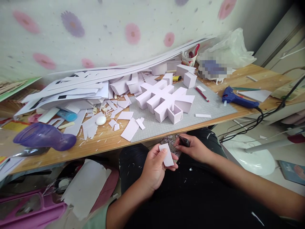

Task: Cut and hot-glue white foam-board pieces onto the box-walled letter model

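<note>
My left hand point(154, 167) pinches a small white rectangular piece of foam board point(166, 155) between thumb and fingers, above my lap. Just to its right, my right hand point(196, 148) is closed around a black utility knife point(183, 140); its blade is hard to make out. Both hands are below the table's front edge. On the grey cutting mat point(197, 109) in front of them stands a white foam-board structure point(159, 95) with several open, box-like arms. A white strip point(203, 115) and a red pencil point(202, 94) lie right of it.
A blue glue gun point(239, 98) with a black cord lies at the table's right. White scraps point(130, 128), a purple container point(45, 136) and stacked white sheets point(78, 87) cover the left. Behind stand a paper cup of tools point(189, 59) and a plastic bag point(234, 49).
</note>
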A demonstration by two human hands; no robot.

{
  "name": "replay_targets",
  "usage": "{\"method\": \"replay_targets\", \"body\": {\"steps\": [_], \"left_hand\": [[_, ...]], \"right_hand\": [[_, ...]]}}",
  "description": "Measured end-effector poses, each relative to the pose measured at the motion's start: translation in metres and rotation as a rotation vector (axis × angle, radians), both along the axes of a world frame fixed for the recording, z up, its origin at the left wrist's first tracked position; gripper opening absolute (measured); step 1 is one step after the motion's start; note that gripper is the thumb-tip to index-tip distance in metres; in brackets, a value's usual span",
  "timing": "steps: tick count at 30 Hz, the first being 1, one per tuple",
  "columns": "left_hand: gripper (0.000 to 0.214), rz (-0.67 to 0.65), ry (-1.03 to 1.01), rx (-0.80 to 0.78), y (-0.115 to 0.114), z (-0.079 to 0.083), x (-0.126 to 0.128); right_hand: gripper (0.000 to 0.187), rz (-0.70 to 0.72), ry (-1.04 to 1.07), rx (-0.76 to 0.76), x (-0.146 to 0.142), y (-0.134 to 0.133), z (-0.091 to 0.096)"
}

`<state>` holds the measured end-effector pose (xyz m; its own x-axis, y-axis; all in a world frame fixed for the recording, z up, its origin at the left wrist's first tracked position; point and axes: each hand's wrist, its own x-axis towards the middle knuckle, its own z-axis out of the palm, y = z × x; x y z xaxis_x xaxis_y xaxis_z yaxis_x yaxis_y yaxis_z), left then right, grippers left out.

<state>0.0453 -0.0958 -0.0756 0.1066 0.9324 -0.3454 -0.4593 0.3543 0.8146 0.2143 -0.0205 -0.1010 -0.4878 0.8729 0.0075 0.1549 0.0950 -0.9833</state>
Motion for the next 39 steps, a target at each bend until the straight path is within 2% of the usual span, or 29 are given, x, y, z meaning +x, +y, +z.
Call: {"method": "replay_targets", "body": {"steps": [4,12,20,23,27,33,36,39], "left_hand": [[0.020,0.012,0.079,0.046,0.003,0.003,-0.002],[0.019,0.066,0.252,0.117,0.006,-0.001,-0.006],[0.018,0.031,0.378,0.144,0.006,-0.005,-0.009],[0.017,0.060,0.298,0.145,0.007,-0.002,-0.008],[0.018,0.131,0.155,0.139,0.007,0.000,-0.005],[0.024,0.110,0.182,0.151,0.007,-0.003,-0.005],[0.026,0.135,0.077,0.116,0.008,0.003,-0.003],[0.027,0.105,-0.006,0.076,0.006,0.011,0.000]], "right_hand": [[0.027,0.002,-0.004,-0.103,-0.002,-0.005,0.003],[0.039,-0.016,0.082,-0.086,-0.003,-0.011,0.014],[0.030,0.005,0.106,-0.019,-0.003,-0.012,0.026],[0.027,0.004,0.096,-0.031,-0.004,-0.013,0.025],[0.035,0.037,0.088,-0.133,-0.006,-0.015,0.024],[0.038,0.118,0.106,-0.159,-0.008,-0.018,0.026],[0.033,0.176,0.112,-0.093,-0.007,-0.018,0.025],[0.027,0.061,0.052,0.098,-0.006,-0.017,0.023]]}}
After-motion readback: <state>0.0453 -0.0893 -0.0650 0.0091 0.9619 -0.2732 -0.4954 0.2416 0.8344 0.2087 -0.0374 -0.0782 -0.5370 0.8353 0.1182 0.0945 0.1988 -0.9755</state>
